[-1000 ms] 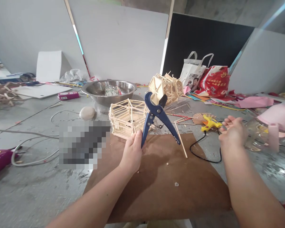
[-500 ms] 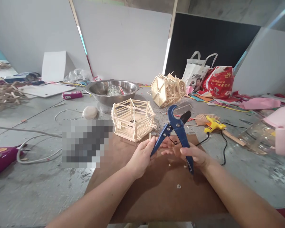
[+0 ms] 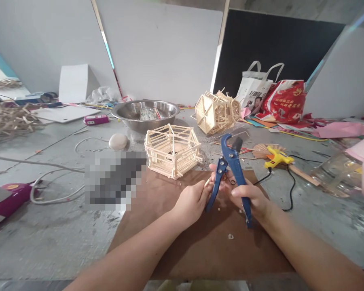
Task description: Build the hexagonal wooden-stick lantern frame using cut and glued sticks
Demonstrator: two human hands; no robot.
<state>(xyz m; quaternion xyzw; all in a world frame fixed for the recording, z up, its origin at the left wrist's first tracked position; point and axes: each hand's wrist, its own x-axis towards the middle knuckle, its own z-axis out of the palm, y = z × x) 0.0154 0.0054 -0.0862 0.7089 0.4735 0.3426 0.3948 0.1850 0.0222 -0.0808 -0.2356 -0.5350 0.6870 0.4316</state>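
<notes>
My left hand is closed in a pinch round a short thin wooden stick, whose pale end sticks up past the thumb. Close beside it, my right hand grips one blue handle of a pipe cutter. The cutter's handles are spread and its hooked jaw points up, with the dark blade apart from it. Some fingers of my right hand show behind the handles. Beyond my hands, a hexagonal frame of wooden sticks rests at the far edge of a brown board.
A larger stick model and a steel basin stand behind. To the right lie a yellow glue gun with a black cord and a clear jug. Cables and a purple power strip lie left; bags stand at the back.
The stick in my left hand has tilted from upright to slanting. My left hand has moved a little right and down. The cutter has shifted slightly right, still spread.
</notes>
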